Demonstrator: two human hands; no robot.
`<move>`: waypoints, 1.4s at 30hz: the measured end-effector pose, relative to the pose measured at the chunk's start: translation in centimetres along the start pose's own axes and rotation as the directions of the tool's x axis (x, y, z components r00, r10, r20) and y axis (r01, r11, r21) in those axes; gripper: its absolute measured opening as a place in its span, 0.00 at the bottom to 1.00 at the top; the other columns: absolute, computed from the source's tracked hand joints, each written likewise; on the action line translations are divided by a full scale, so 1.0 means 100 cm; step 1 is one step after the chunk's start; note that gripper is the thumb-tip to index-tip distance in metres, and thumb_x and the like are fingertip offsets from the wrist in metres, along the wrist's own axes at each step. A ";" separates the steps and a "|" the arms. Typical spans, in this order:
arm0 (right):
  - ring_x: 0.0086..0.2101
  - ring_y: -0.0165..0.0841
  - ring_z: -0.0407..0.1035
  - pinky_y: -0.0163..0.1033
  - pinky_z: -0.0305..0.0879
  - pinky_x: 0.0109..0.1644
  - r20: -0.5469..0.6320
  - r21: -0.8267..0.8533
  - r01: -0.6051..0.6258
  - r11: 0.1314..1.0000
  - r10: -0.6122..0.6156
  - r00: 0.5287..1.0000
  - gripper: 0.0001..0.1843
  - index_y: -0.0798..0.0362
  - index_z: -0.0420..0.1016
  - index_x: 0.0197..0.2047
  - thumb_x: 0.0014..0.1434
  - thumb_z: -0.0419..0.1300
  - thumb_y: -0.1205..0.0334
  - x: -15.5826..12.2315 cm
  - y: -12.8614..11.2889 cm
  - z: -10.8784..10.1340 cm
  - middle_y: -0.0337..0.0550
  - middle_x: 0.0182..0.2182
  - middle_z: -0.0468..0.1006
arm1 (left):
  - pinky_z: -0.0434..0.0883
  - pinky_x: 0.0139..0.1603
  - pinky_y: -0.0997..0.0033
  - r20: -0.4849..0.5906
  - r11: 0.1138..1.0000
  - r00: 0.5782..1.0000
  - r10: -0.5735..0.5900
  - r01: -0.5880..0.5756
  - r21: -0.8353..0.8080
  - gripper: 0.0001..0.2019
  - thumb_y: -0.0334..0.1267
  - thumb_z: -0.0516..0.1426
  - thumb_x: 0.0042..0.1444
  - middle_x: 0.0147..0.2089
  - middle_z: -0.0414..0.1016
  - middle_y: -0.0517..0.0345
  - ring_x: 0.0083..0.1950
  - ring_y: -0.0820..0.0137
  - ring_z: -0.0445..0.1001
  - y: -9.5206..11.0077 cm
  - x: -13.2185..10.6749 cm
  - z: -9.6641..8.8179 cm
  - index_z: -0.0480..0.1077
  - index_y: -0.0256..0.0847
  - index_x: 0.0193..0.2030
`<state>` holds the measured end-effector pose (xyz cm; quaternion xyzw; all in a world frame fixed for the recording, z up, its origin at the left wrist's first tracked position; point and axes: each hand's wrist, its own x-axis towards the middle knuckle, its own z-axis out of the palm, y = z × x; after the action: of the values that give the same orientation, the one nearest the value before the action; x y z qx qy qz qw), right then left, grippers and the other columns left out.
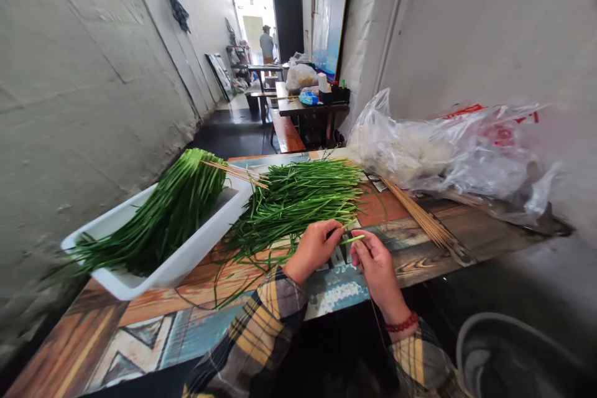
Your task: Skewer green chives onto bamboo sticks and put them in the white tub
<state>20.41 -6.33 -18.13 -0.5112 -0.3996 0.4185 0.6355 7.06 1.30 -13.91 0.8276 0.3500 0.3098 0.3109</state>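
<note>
Over the table's near edge, my left hand (317, 250) is closed, with green chive tips showing at its fingers. Close beside it, my right hand (379, 262) pinches the pale end of a chive stalk (353, 239). Just beyond my hands lies a loose heap of garlic chives (308, 193), their pale ends towards the right. To the left, a white plastic tray (181, 261) holds a thick bunch of chives (172, 217), with several bamboo skewers (237, 171) sticking out of its upper end. More bamboo skewers (420, 217) lie in a bundle right of my hands.
Clear plastic bags (438, 149) with pale contents fill the table's back right. A grey bucket (517, 354) stands below at the right. Walls rise on both sides. Further off are another table (305, 106), a bench (286, 130) and a standing person (266, 45).
</note>
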 end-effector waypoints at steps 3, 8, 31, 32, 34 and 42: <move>0.21 0.26 0.61 0.33 0.58 0.25 0.018 -0.037 0.026 0.999 -0.026 1.000 0.16 0.53 0.68 0.47 0.60 0.57 0.53 -0.001 0.000 0.000 0.34 0.24 0.68 | 0.64 0.36 0.75 -0.008 0.996 1.000 -0.001 0.002 0.091 0.12 0.39 0.50 0.62 0.33 0.76 0.57 0.34 0.71 0.72 -0.001 0.000 -0.002 0.74 0.38 0.37; 0.20 0.25 0.60 0.32 0.58 0.24 0.033 -0.070 0.047 0.996 -0.045 0.998 0.15 0.53 0.68 0.47 0.60 0.58 0.54 -0.002 0.001 -0.002 0.33 0.24 0.68 | 0.65 0.38 0.75 -0.009 0.981 1.000 0.014 -0.012 0.195 0.12 0.39 0.50 0.62 0.36 0.77 0.56 0.37 0.71 0.73 -0.001 -0.001 -0.003 0.74 0.40 0.38; 0.16 0.24 0.56 0.31 0.53 0.20 0.009 -0.199 0.059 0.978 -0.059 0.998 0.15 0.54 0.72 0.47 0.61 0.55 0.55 -0.004 -0.002 -0.003 0.31 0.20 0.66 | 0.66 0.39 0.74 0.009 0.994 0.994 0.111 -0.110 -0.027 0.10 0.35 0.53 0.61 0.34 0.74 0.54 0.37 0.71 0.71 0.000 0.001 -0.002 0.76 0.37 0.38; 0.16 0.23 0.56 0.31 0.53 0.20 0.012 -0.206 0.058 0.977 -0.057 0.998 0.15 0.54 0.72 0.47 0.61 0.55 0.56 -0.005 -0.002 -0.003 0.31 0.20 0.66 | 0.66 0.39 0.74 -0.004 0.993 0.994 0.108 -0.108 -0.039 0.10 0.34 0.53 0.60 0.34 0.74 0.54 0.37 0.71 0.71 0.000 0.002 -0.002 0.76 0.37 0.37; 0.16 0.23 0.56 0.30 0.52 0.20 0.016 -0.213 0.053 0.976 -0.050 0.999 0.15 0.54 0.73 0.48 0.61 0.55 0.56 -0.005 -0.001 -0.004 0.31 0.20 0.66 | 0.66 0.38 0.74 -0.028 0.993 0.995 0.097 -0.098 -0.058 0.09 0.33 0.54 0.59 0.33 0.74 0.55 0.36 0.72 0.71 -0.001 0.002 -0.001 0.76 0.37 0.35; 0.16 0.23 0.56 0.30 0.52 0.19 0.022 -0.207 0.042 0.977 -0.039 0.999 0.16 0.55 0.74 0.48 0.60 0.55 0.56 -0.005 0.000 -0.005 0.31 0.19 0.65 | 0.65 0.35 0.75 -0.072 0.992 0.994 0.086 -0.092 -0.086 0.07 0.30 0.55 0.56 0.31 0.74 0.57 0.33 0.73 0.71 0.001 0.003 0.000 0.75 0.37 0.32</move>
<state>20.67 -6.99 -18.20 -0.5628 -0.4571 0.3661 0.5833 7.26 1.46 -13.72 0.8166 0.3091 0.3668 0.3210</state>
